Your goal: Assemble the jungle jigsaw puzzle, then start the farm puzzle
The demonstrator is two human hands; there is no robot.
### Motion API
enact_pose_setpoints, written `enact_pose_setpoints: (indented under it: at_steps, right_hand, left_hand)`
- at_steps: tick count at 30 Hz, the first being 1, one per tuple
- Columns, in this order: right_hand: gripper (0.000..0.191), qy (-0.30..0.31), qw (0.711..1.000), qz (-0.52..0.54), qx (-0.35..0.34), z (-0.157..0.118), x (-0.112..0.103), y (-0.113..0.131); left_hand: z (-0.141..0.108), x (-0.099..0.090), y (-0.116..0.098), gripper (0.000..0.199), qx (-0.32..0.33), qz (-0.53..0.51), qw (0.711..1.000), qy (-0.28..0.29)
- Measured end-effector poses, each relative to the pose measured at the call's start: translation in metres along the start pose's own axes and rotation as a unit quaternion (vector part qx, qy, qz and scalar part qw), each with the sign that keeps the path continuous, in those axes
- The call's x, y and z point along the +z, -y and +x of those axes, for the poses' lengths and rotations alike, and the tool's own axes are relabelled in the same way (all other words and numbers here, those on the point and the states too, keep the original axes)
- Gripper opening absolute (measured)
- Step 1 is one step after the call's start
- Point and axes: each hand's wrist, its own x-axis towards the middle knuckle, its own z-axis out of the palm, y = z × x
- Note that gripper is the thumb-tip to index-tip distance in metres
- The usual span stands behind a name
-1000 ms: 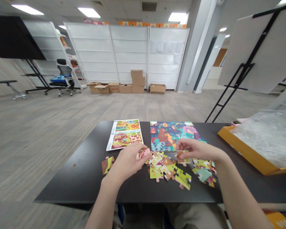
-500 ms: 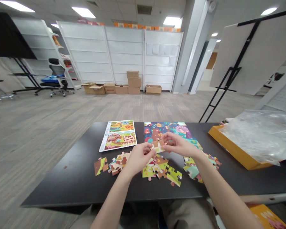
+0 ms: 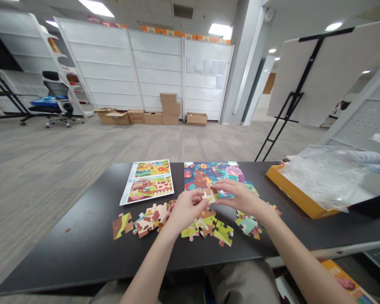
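Between my two hands, above the table, is a jigsaw piece [image 3: 211, 195] with brown, green and white fence markings. My left hand [image 3: 190, 207] pinches its left side between thumb and fingers. The fingers and thumb of my right hand [image 3: 239, 196] close on its right side. Below my hands lies a loose heap of jigsaw pieces [image 3: 223, 232], green, brown and white. More pieces with brown cow patches [image 3: 150, 219] spread to the left, partly behind my left hand. A single brown and green piece [image 3: 122, 225] lies at the far left. Another small pile [image 3: 248, 223] sits under my right forearm.
A picture sheet [image 3: 149, 182] with a farm scene lies at the back left of the black table [image 3: 82, 236]. Behind my hands is a colourful animal picture board [image 3: 196, 171]. A yellow box [image 3: 299, 196] with clear plastic wrapping [image 3: 323, 175] stands at the right.
The camera view has turned slightly right, so the scene sits further left. My right hand's fingers have shifted and straightened a little at the piece; my left hand keeps its pinch.
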Motion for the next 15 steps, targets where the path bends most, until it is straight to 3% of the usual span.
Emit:
enact_pose_setpoints:
  at_steps: [6,9,15]
  right_hand:
    - [0.034,-0.012,0.991,-0.063,0.114,-0.031,-0.060,-0.044]
    - [0.034,0.022,0.977,-0.078,0.198,-0.047,-0.086,-0.071]
    - [0.039,0.083,0.959,-0.067,0.263,-0.071,-0.089,-0.097]
  left_hand:
    - [-0.001,0.001,-0.005,0.034,0.024,0.039,0.999,-0.015]
    - [0.000,-0.005,-0.002,0.032,0.039,0.051,0.998,-0.018]
    - [0.000,-0.012,0.006,0.032,0.061,0.086,0.994,-0.013]
